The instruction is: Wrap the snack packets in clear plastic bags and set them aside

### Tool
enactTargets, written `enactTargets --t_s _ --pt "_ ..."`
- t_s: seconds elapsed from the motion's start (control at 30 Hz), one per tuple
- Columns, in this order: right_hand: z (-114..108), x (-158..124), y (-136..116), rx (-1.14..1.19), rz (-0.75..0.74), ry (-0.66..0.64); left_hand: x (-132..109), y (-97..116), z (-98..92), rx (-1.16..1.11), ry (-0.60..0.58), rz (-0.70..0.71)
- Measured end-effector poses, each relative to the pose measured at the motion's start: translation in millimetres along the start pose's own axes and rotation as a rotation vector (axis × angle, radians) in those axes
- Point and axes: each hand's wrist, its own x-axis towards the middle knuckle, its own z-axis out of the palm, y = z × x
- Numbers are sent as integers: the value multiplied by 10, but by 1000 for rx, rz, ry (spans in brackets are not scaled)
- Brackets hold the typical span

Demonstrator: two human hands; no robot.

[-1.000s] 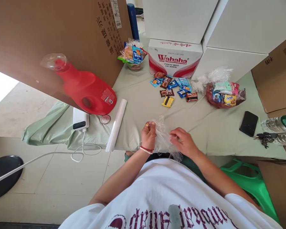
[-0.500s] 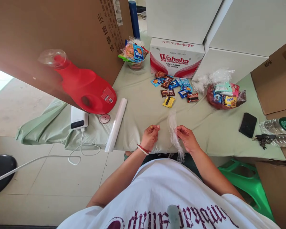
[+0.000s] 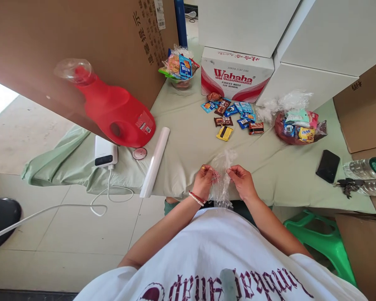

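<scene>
A clear plastic bag hangs between my two hands at the table's front edge, its lower end close to my shirt. My left hand, with a beaded bracelet at the wrist, pinches the bag's left side, where thin red print or lines show by the fingers. On the other side, my right hand grips the bag between thumb and fingertips. Beyond the hands lies a yellow snack packet, nearest of a loose pile of blue and brown snack packets.
A red bowl of snacks stands right, a clear bowl of snacks at the back. Behind the pile is a Wahaba carton. Leftward are a plastic roll, a red jug and a power bank; a phone lies right.
My left hand has moved right and taken hold of the bag, which was in my right hand alone. The bag is now spread wider between both hands.
</scene>
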Motion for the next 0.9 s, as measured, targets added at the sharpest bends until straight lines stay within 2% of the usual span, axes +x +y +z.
enactTargets --t_s 0.17,0.37,0.5,0.63,0.8,0.9 --pt "-104 21 -43 215 114 10 152 21 -98 91 229 148" --pt "-394 46 0 366 275 73 336 89 -260 224 341 287" --pt "-459 96 35 296 315 96 355 26 -286 393 321 369" --pt "-361 209 62 104 245 75 330 -13 -240 576 334 443" --pt "-293 342 99 -17 156 65 348 41 -264 700 221 434" --pt "-327 355 111 -5 170 84 431 110 -319 790 260 425"
